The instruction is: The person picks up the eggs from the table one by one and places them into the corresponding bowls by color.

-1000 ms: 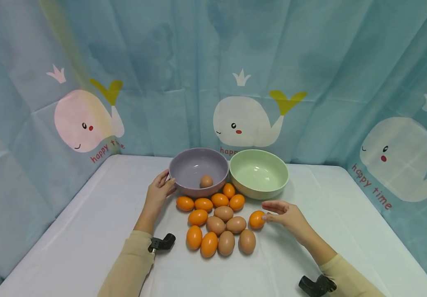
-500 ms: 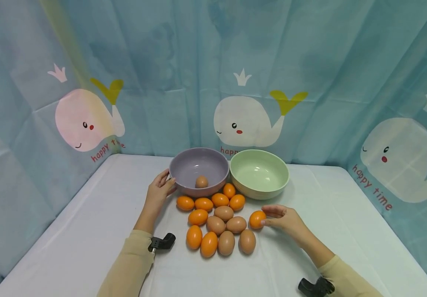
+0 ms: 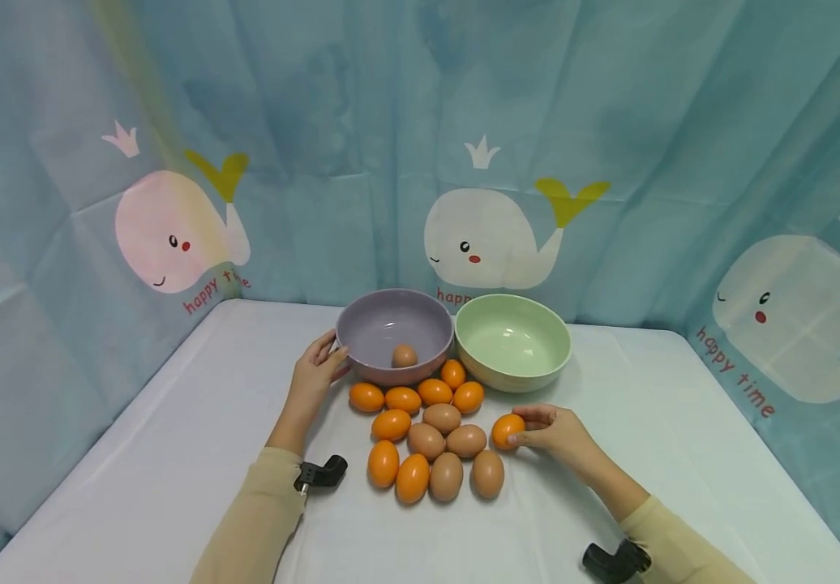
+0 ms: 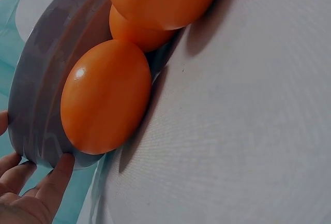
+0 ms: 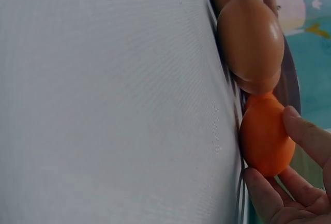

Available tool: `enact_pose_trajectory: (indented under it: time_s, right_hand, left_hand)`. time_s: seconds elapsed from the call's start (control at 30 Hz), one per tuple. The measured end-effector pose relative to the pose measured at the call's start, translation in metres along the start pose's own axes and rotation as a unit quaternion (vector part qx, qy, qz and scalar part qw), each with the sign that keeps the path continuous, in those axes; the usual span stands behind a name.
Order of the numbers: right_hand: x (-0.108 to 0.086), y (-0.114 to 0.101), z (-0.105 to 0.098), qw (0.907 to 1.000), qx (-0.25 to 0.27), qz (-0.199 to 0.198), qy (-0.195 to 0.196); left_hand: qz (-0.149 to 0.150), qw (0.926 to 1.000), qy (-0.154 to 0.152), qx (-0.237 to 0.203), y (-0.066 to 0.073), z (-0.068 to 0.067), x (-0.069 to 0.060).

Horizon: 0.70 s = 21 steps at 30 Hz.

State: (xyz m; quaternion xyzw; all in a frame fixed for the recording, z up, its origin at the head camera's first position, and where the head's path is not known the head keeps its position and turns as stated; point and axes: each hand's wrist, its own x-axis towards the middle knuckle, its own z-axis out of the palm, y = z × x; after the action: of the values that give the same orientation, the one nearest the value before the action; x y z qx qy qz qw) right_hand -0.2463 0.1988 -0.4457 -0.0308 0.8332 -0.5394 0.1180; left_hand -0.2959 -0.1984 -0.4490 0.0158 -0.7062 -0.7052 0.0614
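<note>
At the right of a cluster of eggs, my right hand [image 3: 555, 430] pinches an orange egg [image 3: 507, 431] that lies on the table. The right wrist view shows the thumb on that orange egg [image 5: 266, 136] with the other fingers under its near end. My left hand [image 3: 315, 371] rests its fingertips on the outer left side of a purple bowl [image 3: 350, 337]. Those fingertips touch the bowl wall [image 4: 39, 94] in the left wrist view. One brown egg [image 3: 404, 356] lies inside the purple bowl. Touching that bowl on its right is a light green bowl [image 3: 511, 345] with nothing in it.
Several orange eggs [image 3: 392, 425] and several brown eggs [image 3: 467, 440] lie close together in front of the bowls. A white cloth covers the table [image 3: 683, 430]. Behind stands a blue curtain [image 3: 362, 122] with whale prints.
The fingers and thumb of my right hand have moved left and closed round the orange egg. Inside the purple bowl the brown egg has rocked left and back. My left hand stays put.
</note>
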Motion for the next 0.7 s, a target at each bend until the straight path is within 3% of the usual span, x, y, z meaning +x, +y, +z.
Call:
enact_pose_trajectory:
  time_s: [0.2,0.7]
  right_hand:
    - [0.0019,0.0,0.0008,0.9998,-0.008,0.017,0.01]
    - [0.0046,-0.001,-0.0027,0.9997,-0.019,0.013,0.012]
  left_hand:
    - [-0.003,1.0,0.002,0.002,0.0022,0.0001,-0.0005]
    - [-0.006,1.0,0.006,0.005,0.0009,0.002,0.0013]
